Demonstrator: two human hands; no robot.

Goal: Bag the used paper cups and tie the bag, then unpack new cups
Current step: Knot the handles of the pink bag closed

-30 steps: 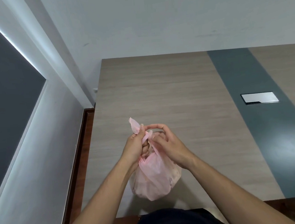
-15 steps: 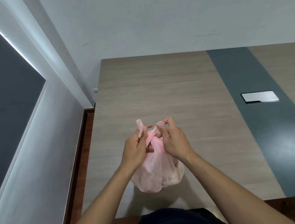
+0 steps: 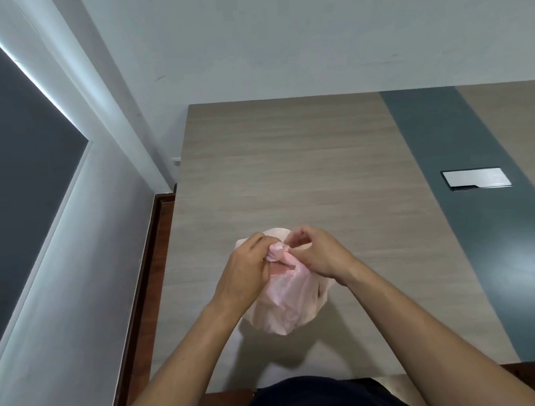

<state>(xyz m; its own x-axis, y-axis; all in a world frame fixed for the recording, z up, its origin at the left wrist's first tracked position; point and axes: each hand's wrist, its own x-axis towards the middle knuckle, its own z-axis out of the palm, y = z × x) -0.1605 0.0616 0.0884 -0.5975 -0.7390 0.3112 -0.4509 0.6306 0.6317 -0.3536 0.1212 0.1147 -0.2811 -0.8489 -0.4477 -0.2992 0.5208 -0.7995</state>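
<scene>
Now, over the wooden table (image 3: 289, 169), near its front edge, is the pink plastic bag (image 3: 287, 307), bulging and gathered at the top; whether it rests on the wood or hangs just above it I cannot tell. Both hands meet over its mouth. The left hand (image 3: 243, 275) has its fingers curled round one bunched end, and the right hand (image 3: 321, 256) pinches the other end between thumb and fingertip. Between them lies the knot (image 3: 278, 253), which looks only half formed. To finish it well, I judge both ends should be drawn apart evenly and low, close to the neck, so it seats tight without tearing the thin film. A second loop over the first would stop slipping.
</scene>
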